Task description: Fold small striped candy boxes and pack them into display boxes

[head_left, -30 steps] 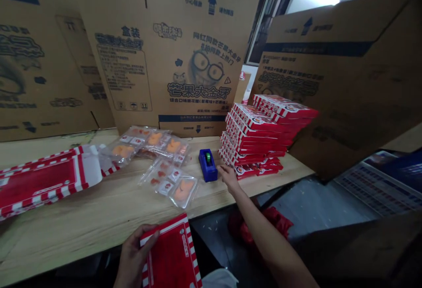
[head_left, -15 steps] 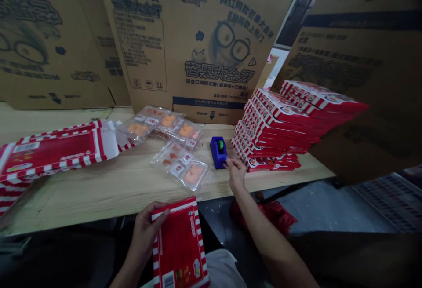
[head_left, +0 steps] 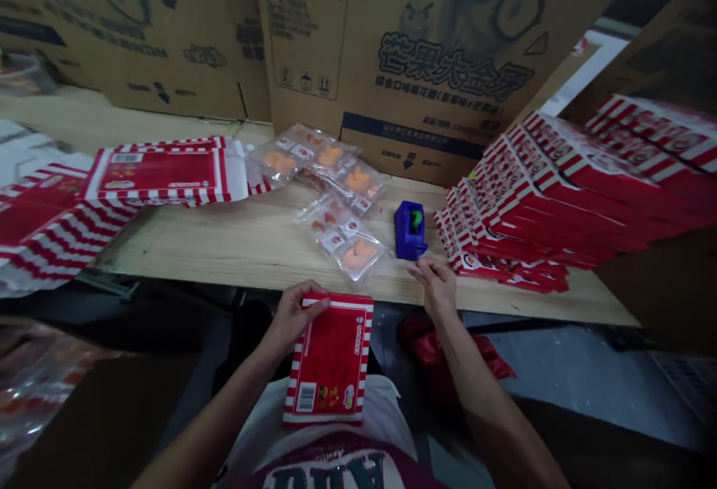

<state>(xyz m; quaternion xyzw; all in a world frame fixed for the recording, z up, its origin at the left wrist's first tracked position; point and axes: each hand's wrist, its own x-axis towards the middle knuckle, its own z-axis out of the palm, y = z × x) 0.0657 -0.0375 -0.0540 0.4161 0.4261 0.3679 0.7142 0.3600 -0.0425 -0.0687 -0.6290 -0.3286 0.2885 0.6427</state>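
My left hand (head_left: 296, 317) grips the upper left edge of a flat red candy box (head_left: 330, 354) with white-striped borders, thumb on top. The box rests upright-facing on my lap, its barcode side up. My right hand (head_left: 437, 285) is pinched closed just in front of the blue tape dispenser (head_left: 408, 239), which holds a green-cored roll. A bit of tape seems to be between the fingertips, though it is barely visible. Clear packets of orange gummy candy (head_left: 358, 254) lie on the table between the dispenser and the left side.
Tall stacks of red-striped boxes (head_left: 520, 198) stand right of the dispenser. Unfilled-looking open boxes (head_left: 157, 172) lie at the left. Large cardboard cartons (head_left: 370, 78) line the back of the wooden table (head_left: 179, 250). A red bag (head_left: 431, 362) is below the table's front edge.
The view has tilted down and turned left. My right hand has drawn slightly back from the dispenser's front, still pinched. My left hand keeps hold of the candy box.
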